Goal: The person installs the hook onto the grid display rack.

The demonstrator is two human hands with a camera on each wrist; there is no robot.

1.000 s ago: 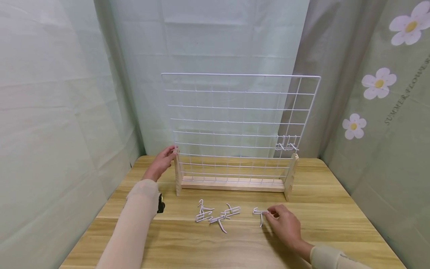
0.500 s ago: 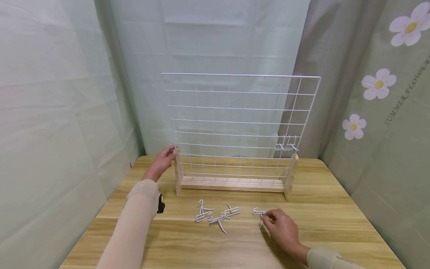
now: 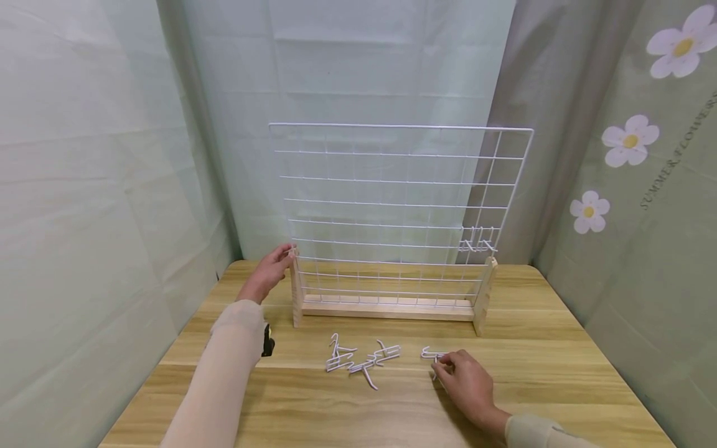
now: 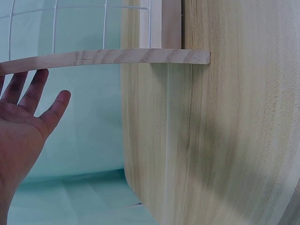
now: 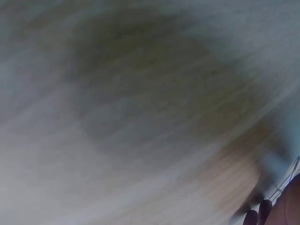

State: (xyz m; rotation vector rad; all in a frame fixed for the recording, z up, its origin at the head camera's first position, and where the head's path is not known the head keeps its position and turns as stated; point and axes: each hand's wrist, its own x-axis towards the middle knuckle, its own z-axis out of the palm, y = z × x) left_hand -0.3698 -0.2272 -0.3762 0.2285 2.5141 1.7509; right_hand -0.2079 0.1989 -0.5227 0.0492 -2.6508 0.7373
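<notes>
A white wire grid panel [image 3: 401, 126] stands upright in a wooden base, in the middle of the head view. My left hand [image 3: 271, 270] touches the top of the base's left side post [image 3: 297, 295]. In the left wrist view, its fingers lie extended against that post [image 4: 117, 56], thumb apart. Low on the right of the table, my right hand [image 3: 469, 387] pinches a white wire hook [image 3: 427, 354], whose prong is partly hidden by the fingertips. Near the grid's lower right edge hang white hooks [image 3: 476, 245]. The right wrist view is blurred, with only fingers at its corner.
Several loose white wire hooks [image 3: 368, 377] lie in a cluster on the wooden table [image 3: 313, 417], in front of the base. Pale curtains [image 3: 112, 155] close off the back and sides, with printed flowers on the right one [image 3: 630, 140].
My right hand has shifted slightly left along the hook, from its right end to near its prong. The hook has stayed in about the same place. My left hand has not moved.
</notes>
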